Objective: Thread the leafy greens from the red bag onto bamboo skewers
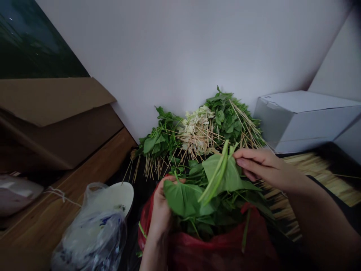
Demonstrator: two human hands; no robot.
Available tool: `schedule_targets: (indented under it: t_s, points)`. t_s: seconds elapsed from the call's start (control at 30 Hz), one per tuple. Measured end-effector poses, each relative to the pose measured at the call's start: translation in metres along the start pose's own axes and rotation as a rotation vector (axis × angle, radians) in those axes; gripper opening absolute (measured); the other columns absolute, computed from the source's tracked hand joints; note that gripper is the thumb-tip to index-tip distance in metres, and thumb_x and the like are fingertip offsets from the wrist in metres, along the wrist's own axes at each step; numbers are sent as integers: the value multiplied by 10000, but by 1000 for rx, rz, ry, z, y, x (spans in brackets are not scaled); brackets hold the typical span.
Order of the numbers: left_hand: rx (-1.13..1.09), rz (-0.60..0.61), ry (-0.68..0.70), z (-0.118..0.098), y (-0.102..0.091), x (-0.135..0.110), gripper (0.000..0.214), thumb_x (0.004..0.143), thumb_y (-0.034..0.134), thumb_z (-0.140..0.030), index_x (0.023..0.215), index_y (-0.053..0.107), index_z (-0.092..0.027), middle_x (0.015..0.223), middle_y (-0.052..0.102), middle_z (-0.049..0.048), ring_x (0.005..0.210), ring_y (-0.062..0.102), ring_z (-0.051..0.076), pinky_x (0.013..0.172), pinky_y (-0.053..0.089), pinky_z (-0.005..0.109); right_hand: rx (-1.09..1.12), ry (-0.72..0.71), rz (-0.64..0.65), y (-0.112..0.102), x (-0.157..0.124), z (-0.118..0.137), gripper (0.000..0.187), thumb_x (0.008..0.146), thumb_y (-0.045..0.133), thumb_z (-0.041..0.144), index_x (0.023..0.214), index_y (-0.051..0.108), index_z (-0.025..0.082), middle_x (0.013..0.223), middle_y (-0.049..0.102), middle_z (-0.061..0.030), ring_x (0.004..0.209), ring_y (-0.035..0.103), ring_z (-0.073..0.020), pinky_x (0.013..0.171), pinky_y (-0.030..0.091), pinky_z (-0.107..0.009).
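The right hand (262,165) is closed in a pinch on a leafy green stalk (222,177), and its thumb and fingers press the leaf near the pale stems. The left hand (160,209) is grasping a broad leaf (180,197) from the same bunch, but its fingers are partly hidden behind this leaf. This bunch of leafy greens (208,214) sticks out from the open red plastic bag (222,252), just under both hands. Behind it, against the white wall (183,49), lies a heap of greens (228,116) mixed with many thin wooden skewers (245,122), and in its middle is a pale food (197,130) that I cannot identify. On the right, a white box (299,120) stands near a woven straw mat (310,177). On the left are a brown cardboard box (53,101), a wooden board (56,195), and a clear plastic bag (93,233) with a white round object (118,197) at its top.
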State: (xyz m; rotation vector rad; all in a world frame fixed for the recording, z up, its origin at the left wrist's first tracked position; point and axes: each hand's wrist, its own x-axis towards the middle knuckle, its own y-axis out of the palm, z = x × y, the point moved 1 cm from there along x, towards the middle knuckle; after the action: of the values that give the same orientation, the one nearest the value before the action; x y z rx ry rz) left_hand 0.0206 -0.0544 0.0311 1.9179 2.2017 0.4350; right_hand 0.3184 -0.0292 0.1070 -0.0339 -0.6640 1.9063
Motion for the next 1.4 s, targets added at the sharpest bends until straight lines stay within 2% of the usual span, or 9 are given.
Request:
schedule_targets:
  t_s: [0.13, 0.23, 0.33, 0.53, 0.97, 1.13, 1.23, 1.3, 1.4]
  points:
    - [-111, -45, -30, -2, -11, 0, 280, 632, 855, -282, 859, 718, -192, 858, 761, 33, 728, 715, 183, 682, 570, 271, -90, -47, 160, 3, -1, 5, 285, 999, 453, 392, 964, 657, 197, 647, 568, 21, 561, 486, -100, 524, 364, -222]
    - [-61, -81, 4, -1, -12, -2, 277, 637, 862, -262, 880, 752, -188, 877, 773, 43, 738, 720, 184, 689, 574, 268, -164, -97, 310, 18, 3, 10, 273, 1002, 437, 328, 921, 655, 185, 770, 635, -8, 690, 549, -121, 642, 403, -239]
    - [41, -100, 56, 1, -8, -5, 293, 671, 848, -249, 945, 765, -184, 933, 781, 65, 789, 730, 203, 721, 577, 283, -182, -74, 371, 37, 8, 11, 237, 989, 424, 239, 879, 627, 184, 703, 615, 14, 648, 541, -115, 630, 380, -244]
    - [104, -152, 128, 5, -4, -9, 318, 635, 866, -191, 937, 766, -184, 1013, 781, 80, 854, 736, 225, 766, 580, 311, -238, -53, 297, 60, 8, 8, 273, 987, 404, 239, 765, 556, 192, 658, 587, 29, 608, 522, -104, 616, 339, -262]
    - [229, -192, 168, -1, -1, -14, 315, 677, 847, -266, 968, 764, -180, 1018, 785, 95, 910, 736, 250, 833, 581, 354, -282, -72, 236, 65, 7, 16, 255, 967, 397, 210, 769, 558, 203, 665, 564, 17, 617, 498, -121, 599, 304, -289]
    - [430, -248, 254, -11, 8, -25, 253, 723, 815, -315, 948, 784, -202, 981, 790, 70, 905, 736, 245, 869, 569, 344, -313, -27, 198, 69, 5, 20, 239, 941, 401, 167, 732, 512, 202, 652, 532, 28, 607, 477, -113, 595, 292, -282]
    - [523, -236, 291, -19, 13, -33, 235, 796, 753, -375, 969, 791, -220, 1056, 781, 71, 1002, 712, 248, 929, 537, 328, -338, -1, 194, 72, 4, 22, 238, 947, 398, 170, 727, 484, 202, 663, 528, 32, 611, 470, -110, 592, 281, -281]
    - [460, -201, 239, -23, 15, -35, 294, 858, 678, -429, 1044, 772, -220, 1090, 773, 83, 1038, 701, 249, 918, 539, 324, -345, -5, 196, 72, 3, 21, 238, 953, 395, 178, 733, 481, 203, 675, 535, 28, 620, 474, -113, 595, 279, -285]
    - [227, -177, 57, -25, 15, -33, 363, 843, 700, -436, 1125, 721, -207, 1023, 780, 90, 904, 733, 229, 779, 577, 305, -352, -30, 199, 72, 3, 21, 238, 958, 395, 183, 741, 488, 204, 676, 541, 20, 626, 481, -120, 604, 284, -295]
